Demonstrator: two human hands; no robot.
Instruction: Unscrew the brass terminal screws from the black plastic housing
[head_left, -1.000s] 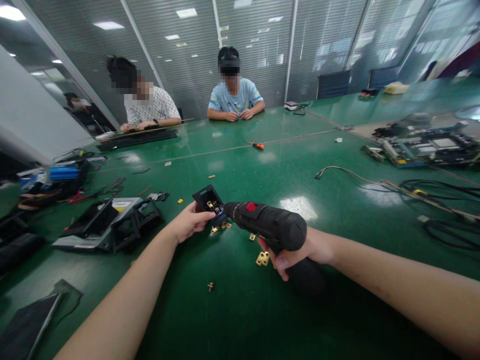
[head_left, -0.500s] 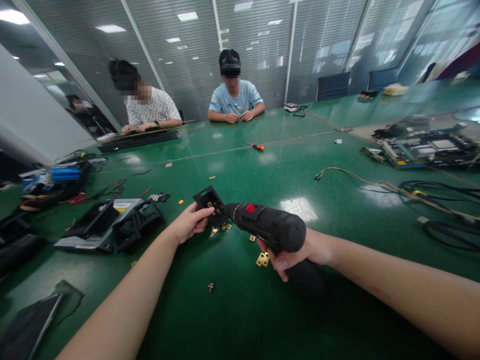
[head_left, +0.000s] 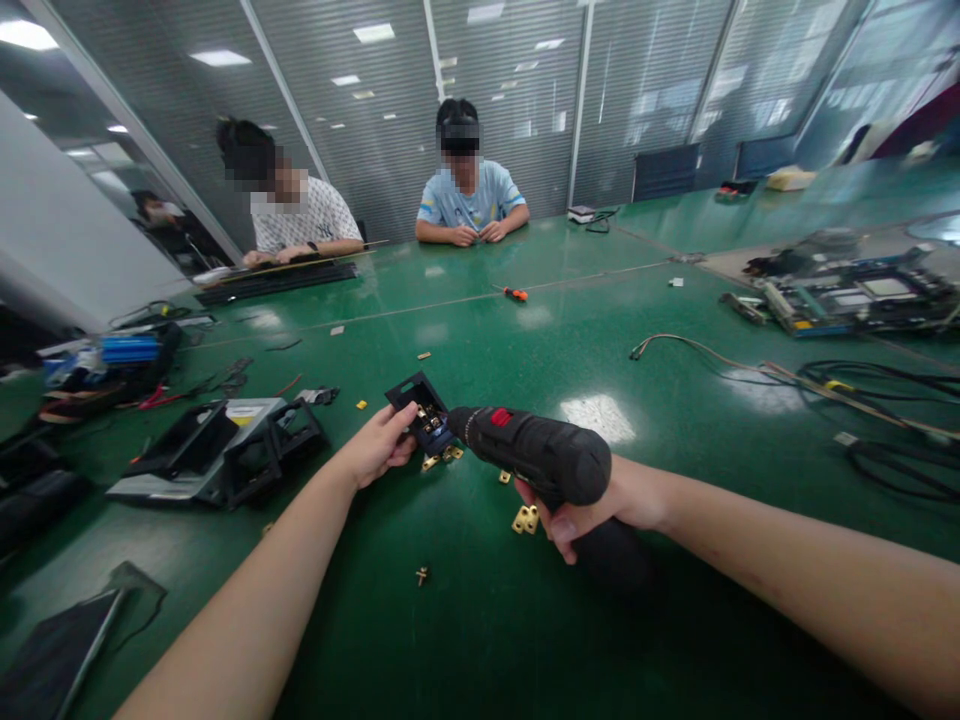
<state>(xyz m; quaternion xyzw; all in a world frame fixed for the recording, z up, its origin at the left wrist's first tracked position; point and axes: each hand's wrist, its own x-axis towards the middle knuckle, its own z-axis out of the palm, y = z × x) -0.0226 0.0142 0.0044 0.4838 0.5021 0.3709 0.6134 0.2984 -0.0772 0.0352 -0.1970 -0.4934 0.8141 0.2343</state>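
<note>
My left hand (head_left: 385, 443) grips a flat black bracket (head_left: 411, 388) by its left edge, thumb on top, near several small brass-coloured parts on its face. Wrapped round the handle of a black cordless drill (head_left: 551, 445) with a red switch is my right hand (head_left: 577, 512). The drill's chuck points left at the bracket; its tip meets the right side, and whether a bit touches a screw is hidden. Below the bracket lie small brass pieces (head_left: 442, 458). More brass pieces (head_left: 525, 518) sit under the drill, and small screws (head_left: 422, 575) lie nearer me.
Black and grey housings (head_left: 214, 450) stand at the left, with a flat dark panel (head_left: 64, 650) nearer me. An orange screwdriver (head_left: 516, 294) lies farther out. Circuit boards (head_left: 862, 295) and black cables (head_left: 900, 450) occupy the right. Two people sit across the green table (head_left: 420, 310).
My left thumb has shifted up and left on the bracket, uncovering more of the brass-coloured parts. The drill has barely moved.
</note>
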